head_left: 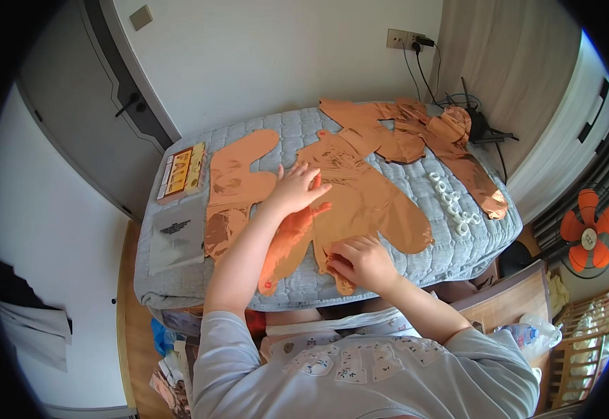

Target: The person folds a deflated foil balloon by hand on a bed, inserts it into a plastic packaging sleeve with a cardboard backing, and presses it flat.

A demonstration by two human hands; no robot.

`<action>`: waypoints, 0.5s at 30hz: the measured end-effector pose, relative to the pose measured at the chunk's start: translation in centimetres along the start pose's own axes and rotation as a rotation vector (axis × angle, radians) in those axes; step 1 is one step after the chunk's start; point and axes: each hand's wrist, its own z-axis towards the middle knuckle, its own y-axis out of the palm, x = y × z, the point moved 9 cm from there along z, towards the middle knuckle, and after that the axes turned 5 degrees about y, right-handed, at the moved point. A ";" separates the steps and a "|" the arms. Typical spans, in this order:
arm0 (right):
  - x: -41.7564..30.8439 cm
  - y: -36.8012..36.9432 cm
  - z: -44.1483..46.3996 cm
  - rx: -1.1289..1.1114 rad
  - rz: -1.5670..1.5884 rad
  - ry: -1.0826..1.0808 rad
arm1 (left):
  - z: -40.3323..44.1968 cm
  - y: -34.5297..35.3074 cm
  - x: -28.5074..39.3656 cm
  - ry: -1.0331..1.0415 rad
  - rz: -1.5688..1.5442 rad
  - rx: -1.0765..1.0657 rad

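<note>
A large flat copper-orange foil balloon (377,199) lies uninflated on the quilted bed. My left hand (297,188) is over its left part, fingers spread, with a bit of bright orange showing beside them. Below that hand a brighter, crumpled orange piece (287,241) runs down toward the bed's near edge; whether it belongs to the same balloon I cannot tell. At the balloon's lower edge, my right hand (366,264) has its fingers curled around a narrow foil end. To the left lies another flat foil shape (231,178), partly covered by my left forearm.
More copper foil pieces (409,133) lie at the back right of the bed (451,262). White rings (451,202) sit to the right. A printed packet (182,171) and a clear plastic bag (177,234) are on the left. An orange-bladed fan (588,237) stands at the right.
</note>
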 end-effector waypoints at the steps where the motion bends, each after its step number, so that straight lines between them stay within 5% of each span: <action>1: -0.2 -0.3 0.3 -0.031 0.023 0.027 | -0.1 0.2 0.0 -0.003 0.025 0.018; 10: 8.9 -3.9 5.2 -0.280 0.021 0.298 | -0.6 1.6 -0.7 0.061 0.042 0.062; 13: 14.5 -4.3 8.0 -0.166 -0.064 0.223 | -0.7 1.5 -0.8 0.079 0.070 0.069; 15: 15.9 -3.2 8.7 -0.342 -0.232 0.114 | -0.6 1.4 -1.1 0.086 0.082 0.075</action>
